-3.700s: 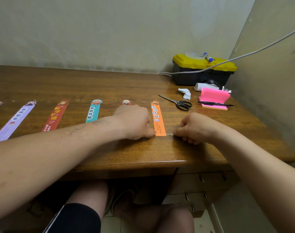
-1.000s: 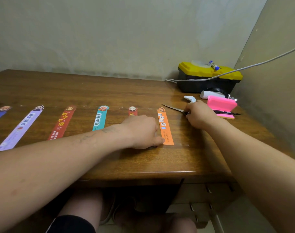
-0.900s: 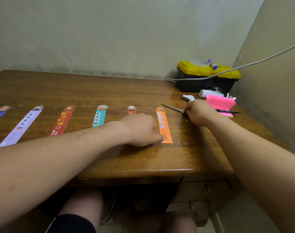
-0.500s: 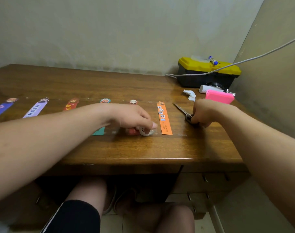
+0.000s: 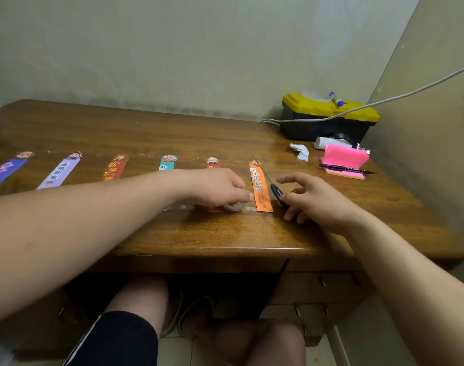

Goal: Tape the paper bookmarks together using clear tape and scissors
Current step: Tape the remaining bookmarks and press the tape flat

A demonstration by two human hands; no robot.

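The light in here is flat and rather dull, falling from overhead, so the wooden table (image 5: 225, 233) carries only a pale sheen along its front lip and near the yellow-lidded box (image 5: 328, 120). Faint, soft shadows lie under the forearms (image 5: 93, 220), and the space beneath the tabletop sinks almost to black. The wide lens bows the table's edge, tilts the right-hand wall (image 5: 423, 128) and swells the forearms toward the corners, and the far-left bookmark (image 5: 4, 171) is smeared, its print unreadable.
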